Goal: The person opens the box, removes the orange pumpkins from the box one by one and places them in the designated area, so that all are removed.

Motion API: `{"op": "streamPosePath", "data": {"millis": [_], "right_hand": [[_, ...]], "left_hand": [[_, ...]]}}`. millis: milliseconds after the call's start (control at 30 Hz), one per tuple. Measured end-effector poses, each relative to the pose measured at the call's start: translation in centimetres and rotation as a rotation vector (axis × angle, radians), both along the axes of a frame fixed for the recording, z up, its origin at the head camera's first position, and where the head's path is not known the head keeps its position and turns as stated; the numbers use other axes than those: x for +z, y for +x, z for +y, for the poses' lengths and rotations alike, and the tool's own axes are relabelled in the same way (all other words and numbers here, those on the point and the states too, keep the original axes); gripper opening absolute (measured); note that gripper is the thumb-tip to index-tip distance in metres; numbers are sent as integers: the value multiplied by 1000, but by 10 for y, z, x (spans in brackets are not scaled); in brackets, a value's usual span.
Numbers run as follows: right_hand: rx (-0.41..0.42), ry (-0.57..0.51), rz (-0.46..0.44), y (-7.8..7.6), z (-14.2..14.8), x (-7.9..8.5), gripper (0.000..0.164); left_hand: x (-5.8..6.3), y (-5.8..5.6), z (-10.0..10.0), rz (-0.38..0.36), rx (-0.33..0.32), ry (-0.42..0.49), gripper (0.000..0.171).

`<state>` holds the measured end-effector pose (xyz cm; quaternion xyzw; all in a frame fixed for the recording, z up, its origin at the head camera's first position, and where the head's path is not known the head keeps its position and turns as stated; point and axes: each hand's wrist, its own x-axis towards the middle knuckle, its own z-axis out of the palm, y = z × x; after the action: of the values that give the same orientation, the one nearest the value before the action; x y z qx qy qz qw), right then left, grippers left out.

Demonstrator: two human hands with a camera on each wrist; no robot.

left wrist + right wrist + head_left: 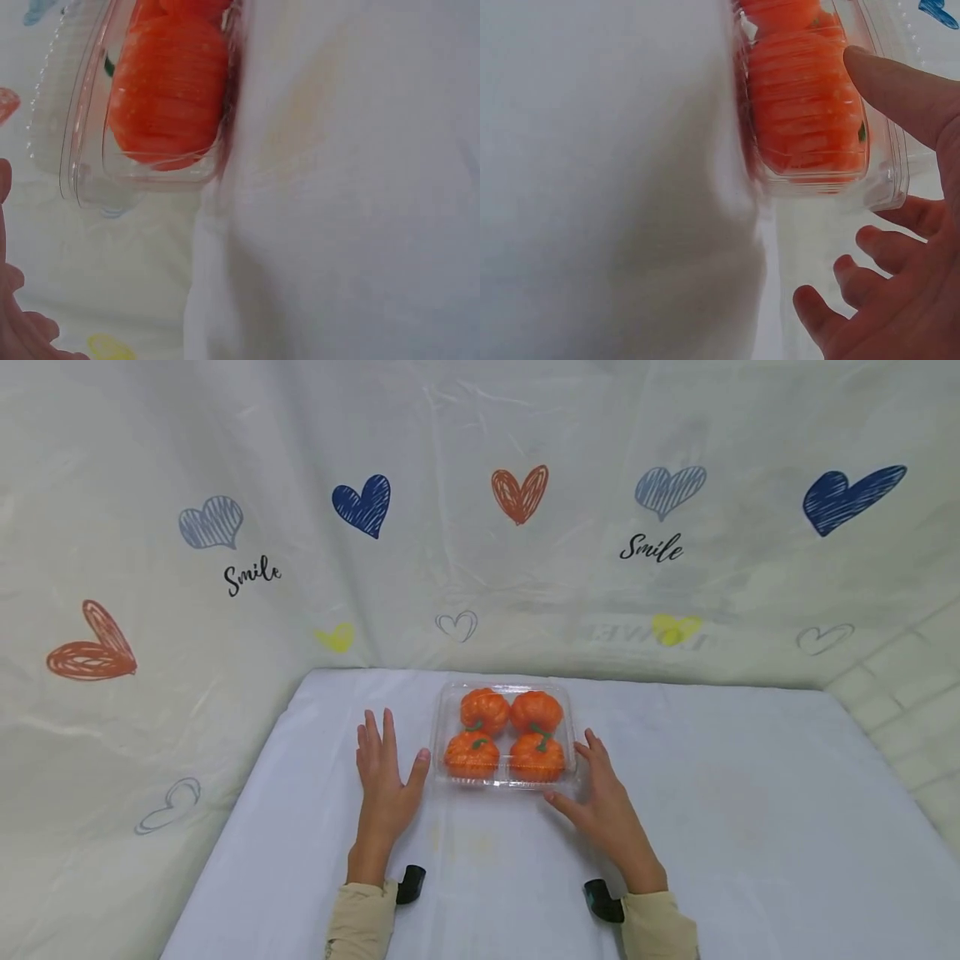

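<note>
A clear plastic clamshell box (pixel 504 774) lies on the white-covered table, its lid down. Inside it sit several small orange pumpkins (pixel 537 757) with green stems. To the left of the box is my left hand (pixel 386 793), fingers straight and spread, with the thumb close to the box's side and nothing held. My right hand (pixel 606 806) is at the front right corner of the box, fingers loosely bent and thumb apart. Whether its fingertips touch the plastic I cannot tell. In the right wrist view the thumb (pixel 900 86) passes in front of the box.
The white cloth (pixel 750 827) spreads over the table on both sides of the box. Behind the table hangs a pale curtain (pixel 450 585) printed with hearts and the word Smile. A black wrist device (pixel 411 884) shows at the left sleeve, another (pixel 602 901) at the right.
</note>
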<state>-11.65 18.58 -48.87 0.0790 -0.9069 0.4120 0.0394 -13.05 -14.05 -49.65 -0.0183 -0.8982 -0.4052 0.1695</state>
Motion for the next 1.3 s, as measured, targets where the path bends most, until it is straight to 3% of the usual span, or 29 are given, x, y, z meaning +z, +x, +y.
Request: {"op": "streamPosePath", "data": {"millis": [100, 333, 533, 667, 1000, 1300], "right_hand": [[1, -20, 4, 1, 0, 1, 114], [-7, -20, -44, 0, 2, 2, 117], [7, -88, -107, -3, 4, -3, 102], [13, -143, -130, -2, 3, -6, 95], [-6, -277, -169, -3, -10, -8, 100], [-14, -407, -136, 0, -20, -12, 100]], "left_hand": [[-3, 5, 5, -26, -32, 49, 92], [-7, 11, 23, -141, -148, 222, 110], [-15, 11, 38, -250, -195, 397, 124], [-20, 11, 43, -227, -190, 452, 120], [-24, 15, 56, -183, -149, 574, 103], [-29, 21, 62, -84, -89, 498, 88]]}}
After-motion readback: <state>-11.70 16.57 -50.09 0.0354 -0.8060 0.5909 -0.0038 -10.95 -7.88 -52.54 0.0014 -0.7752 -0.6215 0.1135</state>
